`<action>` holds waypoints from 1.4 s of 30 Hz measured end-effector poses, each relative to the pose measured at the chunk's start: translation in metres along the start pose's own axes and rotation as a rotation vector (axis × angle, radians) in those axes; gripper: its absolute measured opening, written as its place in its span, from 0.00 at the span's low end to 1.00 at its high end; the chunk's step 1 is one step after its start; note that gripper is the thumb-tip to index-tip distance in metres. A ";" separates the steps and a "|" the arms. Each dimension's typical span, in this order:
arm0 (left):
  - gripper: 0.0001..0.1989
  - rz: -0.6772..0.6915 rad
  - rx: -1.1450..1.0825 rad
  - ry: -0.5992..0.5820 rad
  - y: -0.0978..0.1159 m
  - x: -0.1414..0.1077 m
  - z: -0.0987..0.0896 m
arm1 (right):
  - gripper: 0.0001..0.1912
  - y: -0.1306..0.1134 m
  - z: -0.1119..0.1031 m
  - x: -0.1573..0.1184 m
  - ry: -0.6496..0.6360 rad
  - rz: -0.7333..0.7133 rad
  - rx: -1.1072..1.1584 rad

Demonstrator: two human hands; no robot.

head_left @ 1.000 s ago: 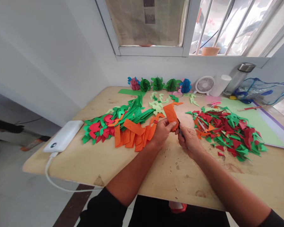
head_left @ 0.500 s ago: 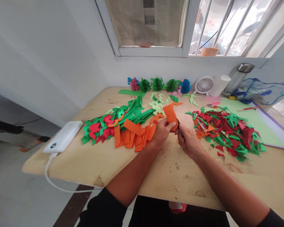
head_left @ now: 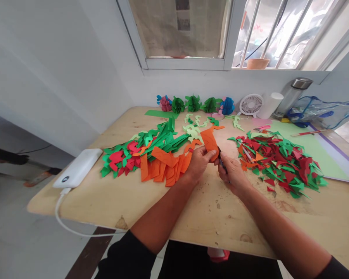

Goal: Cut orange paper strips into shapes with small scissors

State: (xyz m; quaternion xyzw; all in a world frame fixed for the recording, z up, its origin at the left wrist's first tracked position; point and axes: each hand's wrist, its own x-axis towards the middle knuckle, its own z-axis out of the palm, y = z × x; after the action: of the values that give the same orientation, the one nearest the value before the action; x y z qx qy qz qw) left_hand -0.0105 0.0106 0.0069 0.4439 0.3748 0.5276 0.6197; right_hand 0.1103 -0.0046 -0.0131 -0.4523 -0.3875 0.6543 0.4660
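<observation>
Between thumb and fingers, my left hand point(head_left: 199, 162) pinches an orange paper piece point(head_left: 209, 140) with a drawn outline on it. My right hand point(head_left: 232, 170) is closed around dark-handled scissors point(head_left: 222, 163), whose blades meet the paper's lower right edge. The fingers hide most of the scissors. Left of my left hand lie several orange paper strips point(head_left: 168, 170), overlapping. Behind them is a heap of green paper pieces point(head_left: 165, 137), with red paper cutouts point(head_left: 116, 159) at its left end.
A pile of red and green paper scraps point(head_left: 282, 162) spreads at the right. Folded paper figures point(head_left: 193, 104), a small white fan point(head_left: 251, 105) and a glass bottle point(head_left: 292, 97) stand along the wall. A white power bank point(head_left: 78, 167) with a cable lies at the left edge.
</observation>
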 end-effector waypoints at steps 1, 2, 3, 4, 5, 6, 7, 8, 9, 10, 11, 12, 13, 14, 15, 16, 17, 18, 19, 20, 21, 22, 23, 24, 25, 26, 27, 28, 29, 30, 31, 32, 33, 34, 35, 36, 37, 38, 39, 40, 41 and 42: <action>0.07 0.003 0.001 -0.004 0.000 0.000 0.000 | 0.24 0.000 0.000 0.000 0.002 -0.003 -0.003; 0.07 0.006 -0.001 -0.007 -0.001 0.000 0.000 | 0.24 0.000 0.000 0.000 0.004 -0.006 -0.004; 0.07 0.008 -0.003 -0.010 -0.001 0.001 0.000 | 0.25 0.000 0.000 0.000 0.006 -0.009 -0.004; 0.07 0.009 -0.005 -0.011 -0.001 0.001 0.000 | 0.24 0.000 0.000 0.000 0.005 -0.009 -0.003; 0.07 0.009 -0.007 -0.011 -0.001 0.001 0.000 | 0.24 0.000 0.000 0.000 0.003 -0.008 -0.003; 0.07 0.008 -0.009 -0.010 -0.001 0.001 0.000 | 0.24 0.000 0.000 0.000 -0.001 -0.007 -0.002; 0.07 0.005 -0.011 -0.010 -0.002 0.001 0.000 | 0.24 0.000 0.000 0.000 0.000 -0.009 -0.004; 0.07 0.003 -0.013 -0.007 -0.002 0.001 0.000 | 0.24 0.000 0.001 0.000 0.000 -0.011 -0.005; 0.07 0.001 -0.015 -0.006 -0.002 0.001 0.000 | 0.24 0.000 0.001 0.000 0.000 -0.014 -0.008; 0.07 -0.001 -0.016 -0.004 -0.002 0.001 0.000 | 0.24 0.000 0.001 0.000 -0.001 -0.017 -0.010; 0.07 -0.003 -0.016 -0.003 -0.002 0.001 0.000 | 0.24 0.000 0.001 -0.001 -0.004 -0.019 -0.011; 0.07 -0.004 -0.015 0.001 -0.002 0.001 0.000 | 0.24 0.000 0.001 -0.001 -0.008 -0.020 -0.011; 0.07 -0.004 -0.016 0.005 -0.002 0.001 0.000 | 0.24 0.000 0.001 -0.001 -0.012 -0.020 -0.010; 0.07 -0.004 -0.017 0.009 -0.003 0.001 0.000 | 0.25 0.000 0.001 -0.001 -0.013 -0.020 -0.009; 0.07 -0.004 -0.018 0.011 -0.002 0.001 0.000 | 0.25 -0.001 0.001 -0.001 -0.013 -0.021 -0.008; 0.07 -0.005 -0.019 0.012 -0.002 0.001 0.000 | 0.25 -0.001 0.001 -0.001 -0.010 -0.022 -0.008; 0.06 -0.006 -0.017 0.010 -0.002 0.001 0.000 | 0.25 -0.001 0.001 -0.001 -0.006 -0.025 -0.009; 0.06 -0.006 -0.015 0.008 -0.002 0.001 0.000 | 0.25 -0.001 0.001 -0.001 -0.004 -0.026 -0.010; 0.06 -0.007 -0.013 0.004 -0.001 0.000 0.000 | 0.25 -0.001 0.001 -0.001 -0.002 -0.027 -0.011; 0.06 -0.006 -0.012 0.001 -0.001 0.000 0.000 | 0.25 -0.002 0.001 -0.001 -0.002 -0.028 -0.011; 0.06 -0.006 -0.011 0.000 0.000 0.000 0.000 | 0.25 -0.002 0.001 -0.001 -0.001 -0.027 -0.013; 0.06 -0.004 -0.011 -0.001 0.000 0.000 0.001 | 0.25 -0.002 0.001 -0.001 0.000 -0.027 -0.014; 0.06 -0.002 -0.012 -0.002 0.000 0.000 0.001 | 0.24 -0.001 0.001 -0.001 0.001 -0.026 -0.017; 0.06 -0.001 -0.013 -0.003 0.000 0.000 0.001 | 0.24 -0.001 0.001 -0.001 0.003 -0.027 -0.018; 0.06 -0.001 -0.014 -0.004 0.000 0.000 0.001 | 0.24 -0.001 0.001 -0.001 0.005 -0.027 -0.019; 0.06 -0.001 -0.013 -0.004 0.000 0.000 0.001 | 0.24 0.000 0.001 -0.001 0.007 -0.027 -0.018; 0.07 -0.001 -0.011 -0.004 0.000 0.000 0.001 | 0.24 0.000 0.000 0.000 0.008 -0.027 -0.014; 0.07 -0.001 -0.009 -0.004 0.000 0.000 0.000 | 0.25 0.000 0.000 0.000 0.008 -0.027 -0.009; 0.06 -0.001 -0.005 -0.003 0.000 0.000 0.000 | 0.25 0.000 0.000 0.000 0.008 -0.027 -0.005; 0.06 0.000 -0.002 -0.003 0.000 0.000 0.000 | 0.25 0.000 0.001 0.000 0.006 -0.027 -0.001; 0.06 0.003 0.000 -0.004 0.000 0.000 0.000 | 0.25 0.000 0.001 -0.001 0.004 -0.027 0.001; 0.06 0.005 0.001 -0.005 -0.001 0.000 0.000 | 0.25 -0.001 0.001 -0.001 0.003 -0.028 0.003; 0.06 0.006 0.001 -0.007 -0.001 0.000 0.000 | 0.25 -0.001 0.001 -0.001 0.002 -0.030 0.002; 0.06 0.008 0.000 -0.009 -0.001 0.001 0.000 | 0.24 -0.001 0.002 -0.002 0.002 -0.032 0.000; 0.06 0.009 -0.001 -0.010 -0.002 0.001 0.000 | 0.24 -0.002 0.002 -0.002 0.001 -0.034 -0.002; 0.06 0.010 -0.003 -0.011 -0.002 0.001 0.000 | 0.24 -0.002 0.002 -0.002 0.000 -0.037 -0.004; 0.06 0.010 -0.005 -0.012 -0.002 0.001 0.000 | 0.24 -0.002 0.002 -0.002 -0.001 -0.038 -0.007; 0.06 0.009 -0.007 -0.011 -0.002 0.001 0.000 | 0.24 -0.002 0.002 -0.002 -0.004 -0.038 -0.009; 0.06 0.008 -0.007 -0.008 -0.002 0.001 0.000 | 0.24 -0.002 0.002 -0.002 -0.006 -0.036 -0.010; 0.06 0.008 -0.007 -0.005 -0.003 0.001 0.000 | 0.24 -0.002 0.002 -0.002 -0.007 -0.035 -0.010; 0.06 0.007 -0.007 -0.002 -0.003 0.001 0.000 | 0.24 -0.002 0.002 -0.002 -0.008 -0.033 -0.011; 0.07 0.007 -0.007 0.002 -0.003 0.001 0.000 | 0.24 -0.001 0.001 -0.002 -0.008 -0.033 -0.012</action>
State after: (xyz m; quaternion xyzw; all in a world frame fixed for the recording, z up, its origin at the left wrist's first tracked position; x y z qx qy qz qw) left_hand -0.0099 0.0116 0.0044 0.4428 0.3720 0.5315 0.6189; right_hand 0.1097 -0.0058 -0.0109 -0.4460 -0.4005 0.6462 0.4724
